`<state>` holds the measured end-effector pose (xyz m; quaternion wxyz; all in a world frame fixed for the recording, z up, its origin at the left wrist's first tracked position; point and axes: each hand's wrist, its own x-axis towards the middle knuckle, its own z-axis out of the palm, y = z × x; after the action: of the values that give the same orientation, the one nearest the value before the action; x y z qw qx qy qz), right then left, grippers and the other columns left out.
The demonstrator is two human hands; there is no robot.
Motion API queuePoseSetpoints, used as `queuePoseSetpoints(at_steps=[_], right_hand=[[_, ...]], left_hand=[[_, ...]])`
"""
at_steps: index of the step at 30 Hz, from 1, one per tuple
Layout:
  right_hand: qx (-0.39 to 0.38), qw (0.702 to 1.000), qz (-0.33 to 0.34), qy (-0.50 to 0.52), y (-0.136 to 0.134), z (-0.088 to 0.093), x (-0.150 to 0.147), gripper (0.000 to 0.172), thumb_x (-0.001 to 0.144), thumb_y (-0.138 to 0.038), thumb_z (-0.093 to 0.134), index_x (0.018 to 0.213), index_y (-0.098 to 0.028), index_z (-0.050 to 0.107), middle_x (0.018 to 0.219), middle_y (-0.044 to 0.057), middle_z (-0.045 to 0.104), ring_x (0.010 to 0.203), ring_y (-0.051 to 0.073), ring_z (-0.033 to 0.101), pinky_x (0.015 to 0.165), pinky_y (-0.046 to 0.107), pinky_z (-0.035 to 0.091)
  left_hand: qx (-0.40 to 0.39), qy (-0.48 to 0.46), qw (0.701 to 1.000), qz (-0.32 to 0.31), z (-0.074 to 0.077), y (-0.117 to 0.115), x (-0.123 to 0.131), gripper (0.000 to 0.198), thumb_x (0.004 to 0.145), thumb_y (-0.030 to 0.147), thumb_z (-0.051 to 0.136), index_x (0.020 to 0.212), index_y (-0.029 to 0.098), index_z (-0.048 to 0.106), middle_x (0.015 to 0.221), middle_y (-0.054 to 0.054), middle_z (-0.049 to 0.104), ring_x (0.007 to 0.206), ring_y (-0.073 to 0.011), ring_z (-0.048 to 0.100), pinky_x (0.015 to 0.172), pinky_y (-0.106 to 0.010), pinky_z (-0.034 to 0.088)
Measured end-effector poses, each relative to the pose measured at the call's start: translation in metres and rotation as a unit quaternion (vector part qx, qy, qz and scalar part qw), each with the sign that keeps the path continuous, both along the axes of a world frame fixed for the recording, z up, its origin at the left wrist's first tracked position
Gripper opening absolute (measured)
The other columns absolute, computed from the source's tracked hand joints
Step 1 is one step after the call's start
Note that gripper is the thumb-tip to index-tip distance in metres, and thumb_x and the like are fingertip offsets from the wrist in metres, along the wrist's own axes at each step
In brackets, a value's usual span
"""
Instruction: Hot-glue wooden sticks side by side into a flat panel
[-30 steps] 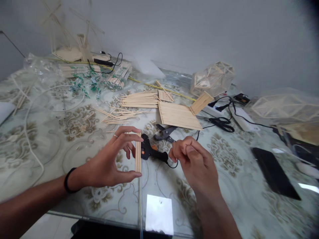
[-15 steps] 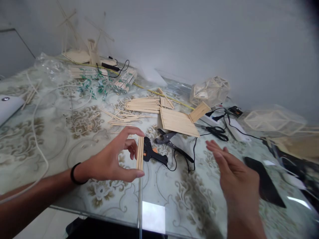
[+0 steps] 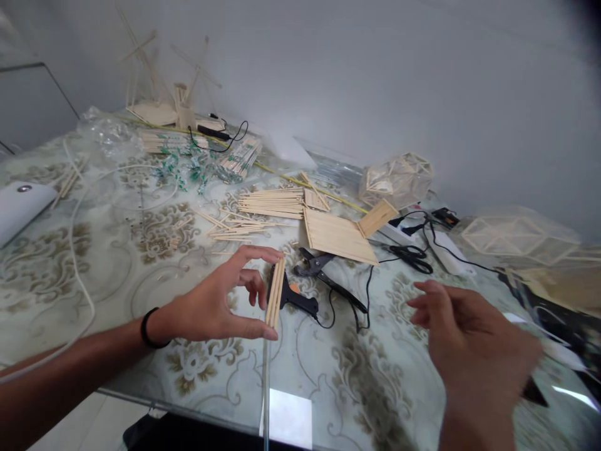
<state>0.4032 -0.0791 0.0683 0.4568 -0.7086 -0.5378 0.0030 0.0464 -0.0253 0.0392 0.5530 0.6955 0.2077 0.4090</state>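
My left hand [image 3: 220, 304] pinches a short bundle of thin wooden sticks [image 3: 275, 293] upright between thumb and forefinger, above the patterned glass table [image 3: 141, 275]. Just behind the bundle lies a black glue gun [image 3: 295, 299] with an orange trigger. Black pliers [image 3: 328, 279] lie to its right. My right hand [image 3: 474, 354] hovers low at the right, back toward me, fingers loosely curled and blurred by motion, with nothing visible in it.
Loose sticks [image 3: 270, 203] and flat stick panels [image 3: 339, 235] lie mid-table. Black scissors [image 3: 413, 255], cables and a power strip [image 3: 446, 247] sit to the right. Stick-frame polyhedra [image 3: 399, 177] and a windmill model [image 3: 173, 103] stand at the back. A white device [image 3: 21, 207] rests at left.
My right hand left the spot beside the glue gun, opened, and swung right and toward me. The left hand kept the stick bundle, now tilted slightly. The view shifted left.
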Motion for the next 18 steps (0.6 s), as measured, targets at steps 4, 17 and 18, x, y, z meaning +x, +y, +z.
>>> queuePoseSetpoints(at_steps=[4, 17, 18], right_hand=[[-0.008, 0.987, 0.154, -0.054, 0.009, 0.009, -0.064, 0.017, 0.099, -0.034, 0.070, 0.104, -0.022, 0.081, 0.100, 0.007, 0.085, 0.080, 0.022, 0.080, 0.075, 0.033, 0.062], [-0.165, 0.747, 0.400, 0.505, 0.014, -0.032, -0.111, 0.021, 0.100, -0.047, 0.083, 0.111, -0.030, 0.089, 0.071, -0.003, 0.072, 0.063, 0.011, 0.064, 0.066, 0.023, 0.054], [-0.172, 0.718, 0.408, 0.537, 0.014, -0.032, -0.112, 0.022, 0.098, -0.048, 0.085, 0.108, -0.029, 0.090, 0.072, -0.002, 0.072, 0.062, 0.011, 0.064, 0.064, 0.023, 0.053]], left_hand=[[0.013, -0.013, 1.000, -0.001, -0.003, 0.002, 0.001, 0.084, 0.079, 0.024, 0.102, 0.147, 0.037, 0.054, 0.165, -0.014, 0.048, 0.085, -0.0102, 0.069, 0.077, -0.029, 0.064], [0.056, 0.014, 0.997, -0.052, -0.002, -0.008, 0.001, 0.101, 0.080, 0.027, 0.101, 0.164, 0.039, 0.046, 0.166, -0.015, 0.055, 0.127, -0.0301, 0.072, 0.088, -0.038, 0.070], [0.065, 0.015, 0.996, -0.054, -0.003, -0.008, 0.001, 0.101, 0.080, 0.029, 0.101, 0.164, 0.038, 0.046, 0.165, -0.016, 0.056, 0.130, -0.0315, 0.070, 0.090, -0.039, 0.069]])
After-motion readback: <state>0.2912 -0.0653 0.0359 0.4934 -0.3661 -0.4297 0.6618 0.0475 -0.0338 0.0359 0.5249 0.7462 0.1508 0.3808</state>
